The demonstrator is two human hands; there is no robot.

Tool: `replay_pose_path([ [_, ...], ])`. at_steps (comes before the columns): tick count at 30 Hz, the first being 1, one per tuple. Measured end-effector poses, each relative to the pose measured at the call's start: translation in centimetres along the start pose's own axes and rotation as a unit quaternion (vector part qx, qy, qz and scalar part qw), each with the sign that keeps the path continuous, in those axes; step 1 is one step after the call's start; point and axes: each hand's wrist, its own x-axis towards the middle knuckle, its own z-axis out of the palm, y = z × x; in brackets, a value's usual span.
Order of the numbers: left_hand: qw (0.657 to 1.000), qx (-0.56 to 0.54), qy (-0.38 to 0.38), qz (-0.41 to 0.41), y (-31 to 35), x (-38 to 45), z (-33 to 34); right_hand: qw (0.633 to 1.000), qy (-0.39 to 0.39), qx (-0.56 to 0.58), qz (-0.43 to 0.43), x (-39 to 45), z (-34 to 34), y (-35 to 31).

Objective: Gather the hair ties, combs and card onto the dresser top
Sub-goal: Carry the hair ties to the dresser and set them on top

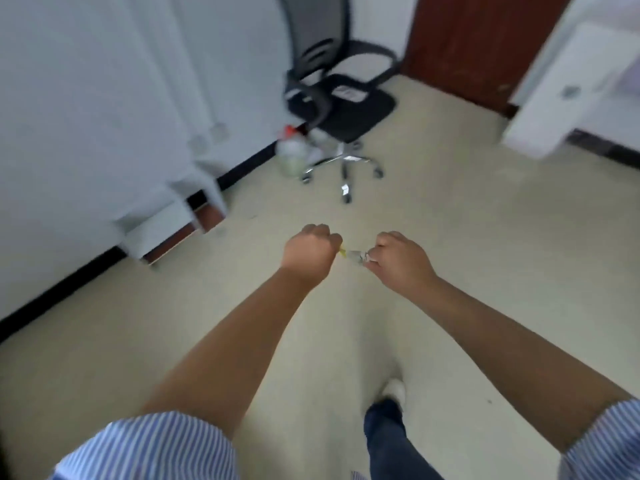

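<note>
Both my arms reach forward over the beige floor. My left hand is a closed fist, and a small yellow bit pokes out of it toward the right. My right hand pinches a small pale, partly clear item between its fingertips. The two held items meet between the hands; blur keeps me from telling what they are. No dresser top, comb or card shows in the head view.
A black mesh office chair on a chrome wheeled base stands ahead, a plastic jug with a red cap beside it. White furniture lines the left wall. A red-brown door and white door are at the far right. My foot steps forward.
</note>
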Motion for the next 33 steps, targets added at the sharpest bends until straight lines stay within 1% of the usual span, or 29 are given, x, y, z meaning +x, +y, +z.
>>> replay_pose_path([
  [1, 1.000, 0.007, 0.006, 0.029, 2.3, 4.0, 0.2, 1.000, 0.007, -0.009, 0.026, 0.4, -1.1, 3.8],
  [3, 0.996, 0.011, 0.013, 0.084, 6.8, 11.6, 0.2, 0.997, 0.054, -0.035, 0.049, 1.1, -3.7, 10.7],
  [5, 0.992, 0.003, 0.016, 0.125, 11.2, 19.0, 0.0, 0.993, 0.085, -0.033, 0.078, 1.7, -6.2, 17.4],
  [6, 0.990, 0.008, 0.015, 0.143, 13.2, 22.4, -0.2, 0.992, 0.085, -0.020, 0.090, 2.1, -7.1, 20.7],
  [8, 0.983, 0.014, 0.017, 0.180, 16.7, 28.7, -0.6, 0.990, 0.058, 0.036, 0.121, 3.5, -8.8, 26.7],
  [10, 0.977, -0.001, 0.012, 0.212, 19.5, 34.7, -1.4, 0.975, 0.081, 0.091, 0.188, 5.5, -9.8, 32.4],
  [12, 0.972, -0.002, 0.012, 0.234, 21.6, 40.9, -2.4, 0.959, 0.083, 0.146, 0.229, 8.5, -10.8, 37.7],
  [13, 0.970, 0.002, 0.016, 0.243, 22.5, 44.1, -2.9, 0.955, 0.082, 0.149, 0.243, 10.3, -11.6, 40.2],
  [18, 0.962, 0.014, 0.043, 0.270, 26.2, 61.3, -4.8, 0.951, 0.090, 0.061, 0.290, 20.4, -15.9, 53.8],
  [20, 0.958, 0.023, 0.036, 0.282, 27.8, 68.3, -5.5, 0.945, 0.115, 0.053, 0.300, 23.8, -17.7, 59.2],
  [24, 0.945, 0.031, 0.027, 0.325, 32.6, 81.7, -6.4, 0.920, 0.155, 0.049, 0.355, 28.2, -21.5, 69.5],
  [28, 0.921, 0.048, 0.039, 0.386, 39.9, 93.8, -6.1, 0.902, 0.162, 0.018, 0.400, 30.6, -23.7, 80.7],
  [33, 0.905, 0.020, 0.058, 0.421, 51.2, 108.1, -4.5, 0.888, 0.155, -0.037, 0.431, 33.5, -25.1, 97.1],
])
